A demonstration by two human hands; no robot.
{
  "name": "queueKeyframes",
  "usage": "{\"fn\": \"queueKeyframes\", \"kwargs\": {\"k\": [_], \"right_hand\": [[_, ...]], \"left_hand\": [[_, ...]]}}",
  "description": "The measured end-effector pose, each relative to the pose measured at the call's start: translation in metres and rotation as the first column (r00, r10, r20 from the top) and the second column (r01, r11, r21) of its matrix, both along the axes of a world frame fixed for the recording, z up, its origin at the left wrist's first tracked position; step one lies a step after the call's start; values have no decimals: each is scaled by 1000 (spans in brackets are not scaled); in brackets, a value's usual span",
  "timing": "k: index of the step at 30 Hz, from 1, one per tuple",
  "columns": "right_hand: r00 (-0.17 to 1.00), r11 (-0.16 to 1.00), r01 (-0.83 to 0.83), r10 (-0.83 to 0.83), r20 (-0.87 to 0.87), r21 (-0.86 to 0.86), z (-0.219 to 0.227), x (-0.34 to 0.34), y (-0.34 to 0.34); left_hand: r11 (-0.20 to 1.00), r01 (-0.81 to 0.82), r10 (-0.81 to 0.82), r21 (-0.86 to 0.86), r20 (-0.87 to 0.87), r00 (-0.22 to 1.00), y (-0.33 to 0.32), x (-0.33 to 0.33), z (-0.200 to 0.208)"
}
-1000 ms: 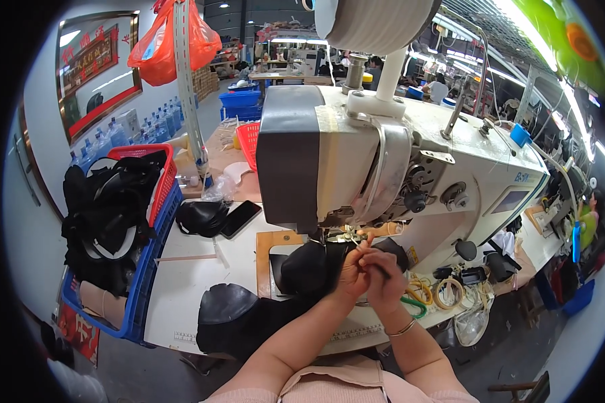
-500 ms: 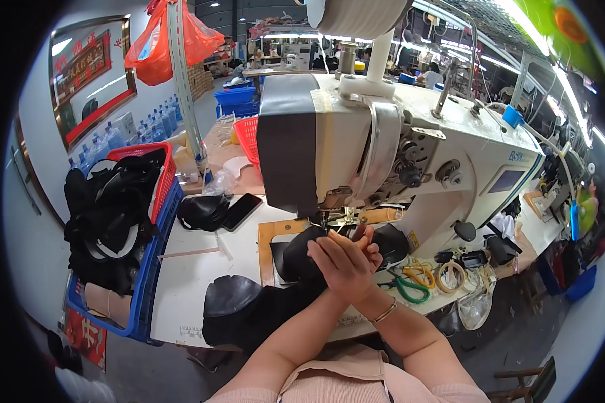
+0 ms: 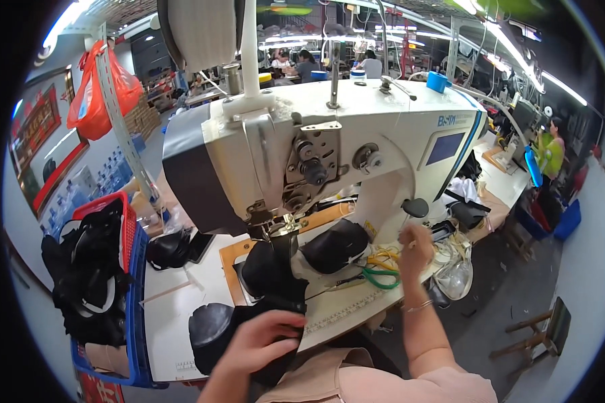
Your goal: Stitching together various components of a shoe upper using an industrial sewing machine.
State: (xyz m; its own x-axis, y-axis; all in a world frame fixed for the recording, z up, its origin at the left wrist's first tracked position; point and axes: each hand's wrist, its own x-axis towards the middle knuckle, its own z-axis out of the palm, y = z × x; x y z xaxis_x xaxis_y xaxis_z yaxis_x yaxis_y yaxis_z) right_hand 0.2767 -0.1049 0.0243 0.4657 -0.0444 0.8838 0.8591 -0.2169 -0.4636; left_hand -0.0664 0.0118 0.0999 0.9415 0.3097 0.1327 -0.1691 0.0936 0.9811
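A black fabric piece with moulded, cup-like parts lies under the needle area of a large white sewing machine and runs toward me. My left hand is at its near edge, fingers bent around the dark material. Another rounded black section rests left of that hand. My right hand is raised over the right side of the table, below the machine's black knob. Its fingers look curled but are blurred, so I cannot tell what they hold. Green-handled scissors lie just left of it.
A blue crate with a red basket full of black pieces stands at the left. A dark phone lies beside black cups. A ruler strip runs along the front edge. A wooden stool stands at right.
My hands were together near the needle and have parted: the left came down to the fabric's near edge, the right moved out to the right. The view has swung right.
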Motion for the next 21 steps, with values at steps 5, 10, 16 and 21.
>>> {"fn": "queueKeyframes", "kwargs": {"k": [5, 10, 16, 21], "right_hand": [[942, 999, -48, 49, -332, 13, -29, 85, -21], [929, 979, 19, -93, -359, -204, -38, 80, -25], [665, 582, -747, 645, -377, -322, 1, -95, 44], [336, 130, -933, 647, -685, -335, 11, -128, 87]], "left_hand": [[814, -499, 501, 298, 76, 862, 71, -7, 20], [818, -386, 459, 427, -78, 885, 122, 31, -26], [728, -219, 459, 650, -224, 860, 116, 51, 0], [993, -116, 110, 7, -394, 913, 130, 59, 16]]}}
